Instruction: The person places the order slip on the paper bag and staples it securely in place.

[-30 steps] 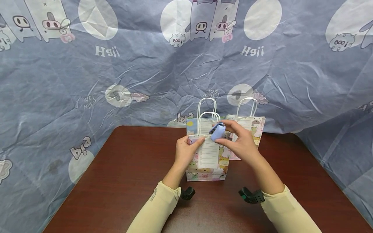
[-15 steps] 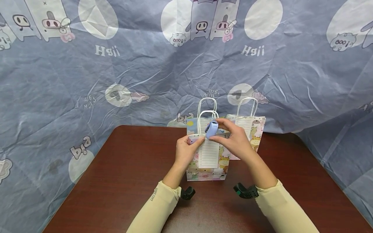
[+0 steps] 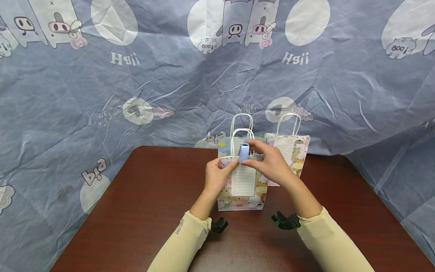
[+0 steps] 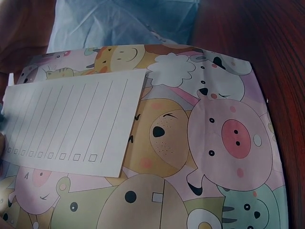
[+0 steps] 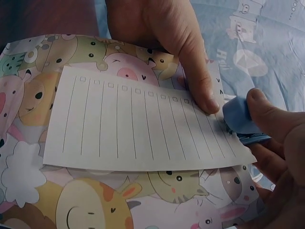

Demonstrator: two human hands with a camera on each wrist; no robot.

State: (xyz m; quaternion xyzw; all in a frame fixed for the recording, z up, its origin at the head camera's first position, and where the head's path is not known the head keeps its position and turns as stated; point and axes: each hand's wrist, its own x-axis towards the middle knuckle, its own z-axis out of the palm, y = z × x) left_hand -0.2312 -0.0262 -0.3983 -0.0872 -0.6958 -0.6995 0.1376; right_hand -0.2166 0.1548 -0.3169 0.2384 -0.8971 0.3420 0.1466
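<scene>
My left hand [image 3: 216,176] pinches a sheet of lined checklist paper [image 3: 243,184] against the top edge of a cartoon-animal paper gift bag [image 3: 260,193], which stands upright on the table. In the right wrist view the left thumb [image 5: 198,83] lies flat over the sheet near the rim. My right hand [image 3: 272,161] holds a small blue stapler [image 3: 244,153] between thumb and fingers. Its jaws sit at the paper's top edge, straddling the bag's rim beside the left thumb. The left wrist view shows the sheet [image 4: 71,124] lying against the bag's printed face [image 4: 231,138].
Behind stands another gift bag [image 3: 223,145] with a blue sky print and a white handle. To the right is a third animal-print bag [image 3: 300,151], with a lined sheet on its front. The brown table [image 3: 163,196] ends at a blue-grey cartoon-print cloth [image 3: 170,90].
My right hand has moved left with the stapler, bringing it to the bag's top edge and turning it more upright. The left hand and bag have stayed in place.
</scene>
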